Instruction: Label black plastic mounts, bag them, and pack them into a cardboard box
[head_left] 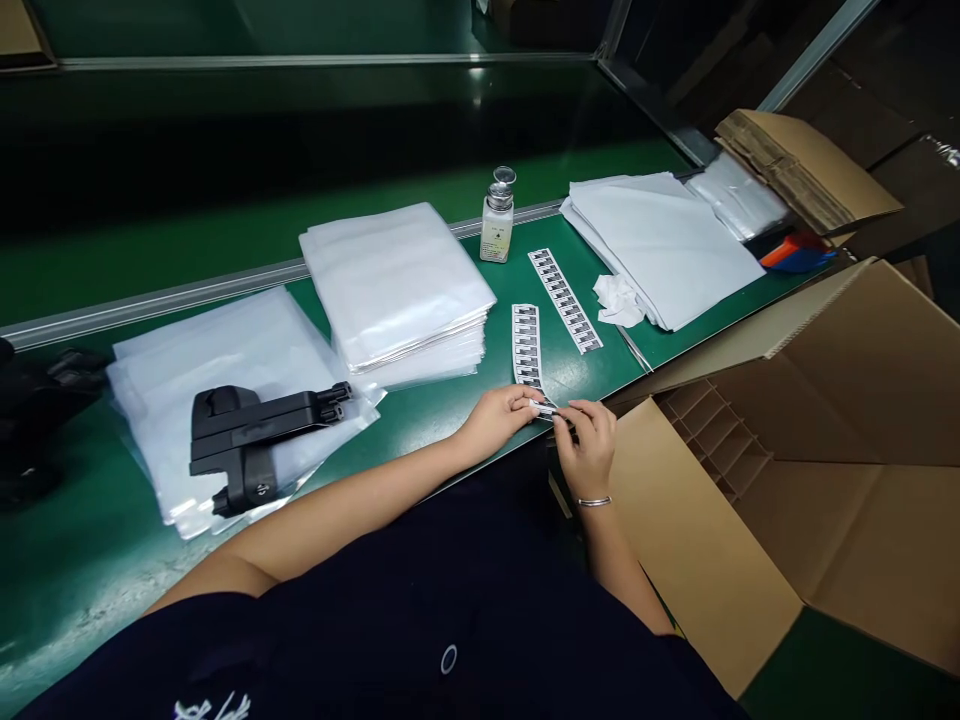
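Near the front edge of the green bench, my left hand (498, 420) pinches the lower end of a strip of printed labels (527, 345). My right hand (587, 445), a silver bracelet on its wrist, has its fingertips closed on the same end from the other side. Whether a single label is lifted off there is too small to tell. A second label strip (565, 300) lies flat just beyond. To the left, a black plastic part (259, 440) with a narrow arm rests on clear plastic bags (157, 400).
A thick stack of white plastic bags (397, 285) and a pump bottle (497, 220) stand behind my hands. Right of them are white sheets (667, 245), crumpled paper (619, 300) and tweezers (634, 349). A large open carton (705, 545) with cardboard dividers adjoins the bench's right edge.
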